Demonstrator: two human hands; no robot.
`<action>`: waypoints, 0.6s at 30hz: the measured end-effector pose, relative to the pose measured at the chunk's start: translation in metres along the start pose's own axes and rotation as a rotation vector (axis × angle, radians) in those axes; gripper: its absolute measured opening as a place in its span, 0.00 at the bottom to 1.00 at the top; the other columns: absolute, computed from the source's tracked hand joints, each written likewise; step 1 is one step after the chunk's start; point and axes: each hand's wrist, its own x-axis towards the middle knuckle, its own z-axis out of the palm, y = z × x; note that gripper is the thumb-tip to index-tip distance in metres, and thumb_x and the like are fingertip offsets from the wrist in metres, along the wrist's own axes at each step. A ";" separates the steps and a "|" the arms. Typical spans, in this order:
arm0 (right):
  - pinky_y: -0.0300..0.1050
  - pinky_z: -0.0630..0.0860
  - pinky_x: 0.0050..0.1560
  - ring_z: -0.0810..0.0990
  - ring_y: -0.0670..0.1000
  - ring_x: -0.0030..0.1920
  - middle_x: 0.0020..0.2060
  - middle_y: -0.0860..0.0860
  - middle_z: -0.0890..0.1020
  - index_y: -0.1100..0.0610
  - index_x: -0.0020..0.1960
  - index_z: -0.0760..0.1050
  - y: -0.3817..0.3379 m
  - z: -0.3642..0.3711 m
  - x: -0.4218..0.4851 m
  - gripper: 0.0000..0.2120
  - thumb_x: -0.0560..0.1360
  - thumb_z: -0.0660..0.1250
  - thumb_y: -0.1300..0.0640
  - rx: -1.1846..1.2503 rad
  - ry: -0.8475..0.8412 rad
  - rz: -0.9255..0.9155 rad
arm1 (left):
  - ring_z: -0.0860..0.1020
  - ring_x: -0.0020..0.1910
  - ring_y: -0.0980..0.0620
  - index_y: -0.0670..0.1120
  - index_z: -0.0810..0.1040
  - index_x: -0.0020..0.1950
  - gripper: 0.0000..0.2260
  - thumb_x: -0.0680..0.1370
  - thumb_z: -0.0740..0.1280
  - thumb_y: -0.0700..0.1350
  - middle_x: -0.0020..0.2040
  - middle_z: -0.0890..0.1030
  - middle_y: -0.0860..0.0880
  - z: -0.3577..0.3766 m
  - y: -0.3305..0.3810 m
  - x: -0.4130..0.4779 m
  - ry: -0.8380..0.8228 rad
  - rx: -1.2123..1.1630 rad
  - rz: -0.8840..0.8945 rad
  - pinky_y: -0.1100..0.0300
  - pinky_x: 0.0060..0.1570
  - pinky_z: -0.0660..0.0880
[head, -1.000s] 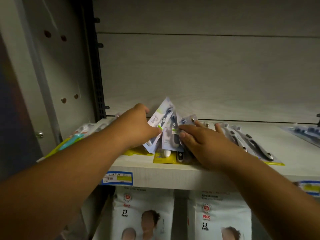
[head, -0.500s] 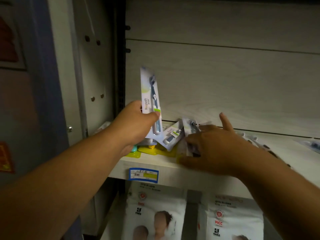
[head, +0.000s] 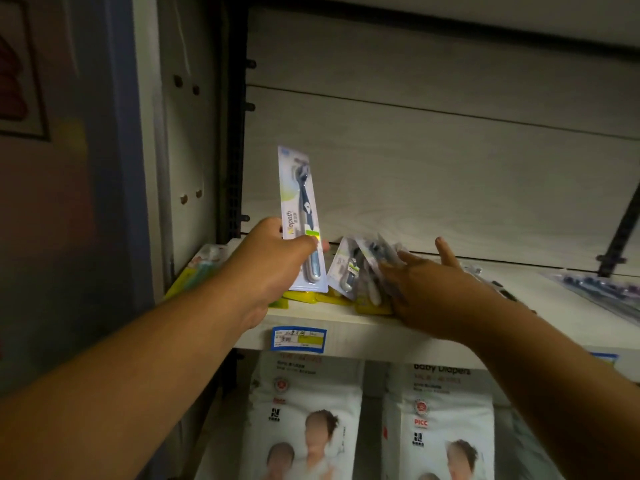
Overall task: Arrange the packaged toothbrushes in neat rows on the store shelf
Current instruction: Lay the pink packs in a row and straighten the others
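My left hand (head: 273,261) grips a packaged toothbrush (head: 301,202), a white card with a dark blue brush, held upright above the front of the pale wooden shelf (head: 346,323). To its right, a leaning bunch of toothbrush packs (head: 356,268) stands on yellow-backed packs lying flat. My right hand (head: 426,289) rests against that bunch, thumb and fingers pinching its right side, index finger pointing up. More flat packs lie at the shelf's left end (head: 201,268) and to the right (head: 599,289).
A blue price label (head: 299,338) sticks to the shelf's front edge. White diaper bags (head: 304,420) fill the level below. A pale back panel (head: 433,168) closes the shelf behind, and a perforated upright (head: 187,140) stands on the left.
My left hand pulled one pack out of the fanned bunch and raised it upright. My right hand stayed on the rest of the bunch. The view shifted left.
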 end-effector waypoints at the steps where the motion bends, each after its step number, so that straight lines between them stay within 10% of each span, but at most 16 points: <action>1: 0.71 0.35 0.76 0.51 0.51 0.82 0.82 0.51 0.54 0.49 0.82 0.51 -0.003 0.001 0.001 0.28 0.84 0.54 0.50 -0.022 0.005 0.015 | 0.84 0.52 0.51 0.53 0.77 0.60 0.14 0.75 0.68 0.52 0.52 0.86 0.55 -0.001 -0.001 -0.002 0.000 0.000 -0.001 0.45 0.57 0.79; 6: 0.65 0.32 0.76 0.68 0.50 0.76 0.77 0.50 0.69 0.47 0.79 0.59 -0.014 0.001 0.001 0.25 0.83 0.59 0.49 -0.068 0.173 0.073 | 0.84 0.52 0.49 0.52 0.82 0.58 0.20 0.68 0.68 0.56 0.51 0.86 0.54 -0.005 -0.007 -0.007 0.003 -0.076 -0.049 0.45 0.58 0.79; 11: 0.58 0.66 0.74 0.87 0.56 0.52 0.54 0.57 0.87 0.59 0.66 0.78 -0.017 0.014 -0.003 0.20 0.74 0.72 0.63 0.094 0.790 0.077 | 0.85 0.48 0.46 0.46 0.82 0.55 0.07 0.79 0.68 0.43 0.47 0.87 0.47 -0.001 -0.006 -0.012 -0.037 -0.257 -0.163 0.49 0.51 0.80; 18: 0.57 0.82 0.55 0.79 0.59 0.67 0.67 0.58 0.79 0.61 0.71 0.75 -0.033 0.015 -0.030 0.27 0.73 0.75 0.66 0.121 0.976 -0.029 | 0.84 0.52 0.36 0.42 0.81 0.51 0.05 0.78 0.66 0.38 0.52 0.85 0.37 0.028 0.011 -0.017 -0.065 -0.461 -0.228 0.39 0.55 0.80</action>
